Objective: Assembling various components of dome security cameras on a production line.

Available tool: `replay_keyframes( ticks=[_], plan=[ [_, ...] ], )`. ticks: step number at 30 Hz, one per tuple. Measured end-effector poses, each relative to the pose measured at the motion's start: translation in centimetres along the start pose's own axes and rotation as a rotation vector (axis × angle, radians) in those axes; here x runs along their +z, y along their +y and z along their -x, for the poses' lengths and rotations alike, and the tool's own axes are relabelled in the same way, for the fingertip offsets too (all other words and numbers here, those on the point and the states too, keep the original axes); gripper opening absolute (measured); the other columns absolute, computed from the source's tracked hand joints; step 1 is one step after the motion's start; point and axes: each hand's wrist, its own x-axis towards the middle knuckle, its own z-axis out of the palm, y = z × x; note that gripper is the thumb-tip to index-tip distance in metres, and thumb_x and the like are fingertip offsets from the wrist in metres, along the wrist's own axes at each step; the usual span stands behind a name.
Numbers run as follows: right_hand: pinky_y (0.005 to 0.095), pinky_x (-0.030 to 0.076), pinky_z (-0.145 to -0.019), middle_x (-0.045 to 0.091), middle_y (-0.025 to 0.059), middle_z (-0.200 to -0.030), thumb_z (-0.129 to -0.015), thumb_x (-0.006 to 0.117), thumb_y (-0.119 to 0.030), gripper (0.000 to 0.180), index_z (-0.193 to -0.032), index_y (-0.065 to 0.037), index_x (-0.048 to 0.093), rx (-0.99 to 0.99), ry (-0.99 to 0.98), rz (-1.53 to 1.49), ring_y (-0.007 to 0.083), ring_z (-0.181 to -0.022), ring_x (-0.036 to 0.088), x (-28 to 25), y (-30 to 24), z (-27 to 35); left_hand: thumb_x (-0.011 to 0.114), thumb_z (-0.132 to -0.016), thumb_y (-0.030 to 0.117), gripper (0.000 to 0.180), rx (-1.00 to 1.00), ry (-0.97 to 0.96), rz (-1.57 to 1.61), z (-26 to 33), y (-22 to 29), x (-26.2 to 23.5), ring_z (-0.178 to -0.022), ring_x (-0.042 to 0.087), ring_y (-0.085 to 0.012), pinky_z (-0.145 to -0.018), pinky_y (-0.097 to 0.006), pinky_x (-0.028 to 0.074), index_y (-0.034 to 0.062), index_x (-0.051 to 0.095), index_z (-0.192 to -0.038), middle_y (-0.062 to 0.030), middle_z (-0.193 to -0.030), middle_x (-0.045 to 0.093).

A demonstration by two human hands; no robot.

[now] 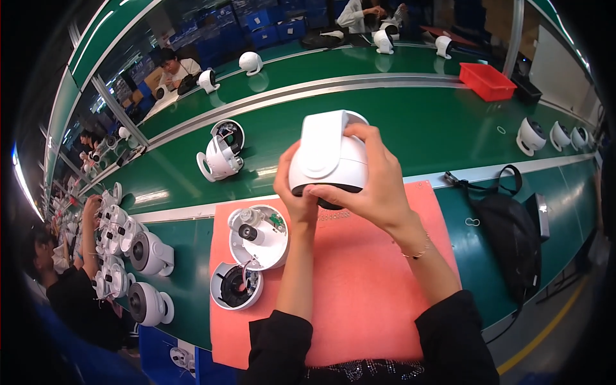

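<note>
Between my two hands I hold a white security camera (327, 151) with a rounded body, a flat bracket arm and a dark lower face, raised over the far edge of the pink mat (359, 289). My left hand (296, 192) wraps its left side. My right hand (374, 186) grips the right side, its thumb across the dark face. On the mat's left part lies an opened camera housing (259, 237) showing a lens module and a green circuit board. Touching its lower edge is a second open shell (236, 287) with a black ring and wires inside.
A part-assembled camera (221, 154) sits on the green conveyor (423, 135). Many finished white cameras (147, 253) crowd the left. A black bag (510, 234) lies at right, a red bin (486, 81) farther back. A person (70, 289) works at left; others sit across the line.
</note>
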Motion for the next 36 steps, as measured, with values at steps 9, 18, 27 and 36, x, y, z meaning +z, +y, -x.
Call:
replay_keyframes(
  ticks=[9, 18, 27, 36],
  plan=[
    [0.029, 0.05, -0.067, 0.065, 0.0133, -0.085, -0.07, 0.075, -0.036, 0.047, -0.091, 0.0, 0.053, 0.436, 0.22, -0.334, 0.0183, -0.076, 0.064, 1.4, 5.5, 0.9, 0.071, -0.073, 0.032, 0.051, -0.228, -0.032, -0.353, -0.6, 1.6, 2.7, -0.094, 0.059, -0.0209, -0.082, -0.033, 0.046, -0.0027, 0.058, -0.109, -0.0138, -0.103, 0.062],
    [0.0541, 0.046, -0.084, 0.043, 0.018, -0.123, -0.083, 0.059, -0.042, 0.051, -0.118, -0.006, 0.048, 1.489, 0.447, -0.774, 0.0356, -0.11, 0.048, 0.7, 15.8, 1.0, 0.064, -0.078, 0.031, 0.078, -0.601, 0.015, -0.073, -0.5, -0.3, 0.8, -0.134, 0.014, -0.0304, -0.107, -0.041, 0.015, 0.0143, 0.017, -0.137, -0.0197, -0.143, 0.01],
    [0.0531, 0.041, -0.089, 0.032, 0.0181, -0.12, -0.068, 0.073, -0.048, 0.087, -0.124, -0.002, 0.025, 1.414, 0.492, -0.769, 0.0337, -0.107, 0.043, -0.1, 16.1, 1.9, 0.06, -0.08, 0.02, 0.052, -0.554, 0.164, -0.005, -1.3, 2.3, 0.5, -0.117, 0.034, -0.0164, -0.1, -0.038, 0.024, 0.0133, 0.033, -0.124, -0.008, -0.124, 0.028],
    [0.0434, 0.031, -0.091, 0.023, 0.0195, -0.124, -0.07, 0.071, -0.036, 0.073, -0.121, -0.008, 0.026, 1.086, 0.751, -0.052, 0.0329, -0.109, 0.033, 1.1, 14.5, 1.7, 0.066, -0.072, 0.025, 0.07, -0.205, 0.083, -0.615, -11.0, 9.1, -1.1, -0.116, 0.034, -0.0301, -0.102, -0.041, 0.025, 0.0068, 0.028, -0.128, -0.0188, -0.125, 0.029]
  ],
)
